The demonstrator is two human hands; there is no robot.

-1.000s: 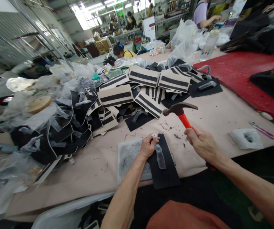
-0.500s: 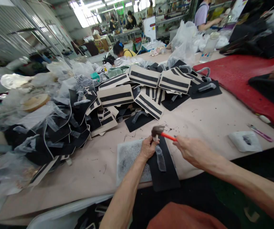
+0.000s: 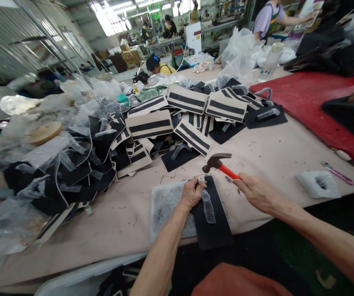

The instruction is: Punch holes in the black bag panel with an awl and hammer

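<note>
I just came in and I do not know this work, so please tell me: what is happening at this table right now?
A person is working on a flat black piece that lies at the table's near edge, partly over a grey pad. The left hand holds a small white punch upright on the piece. The right hand grips a hammer by its orange handle, with the head raised just above the punch. A big heap of similar black and striped pieces lies behind.
</note>
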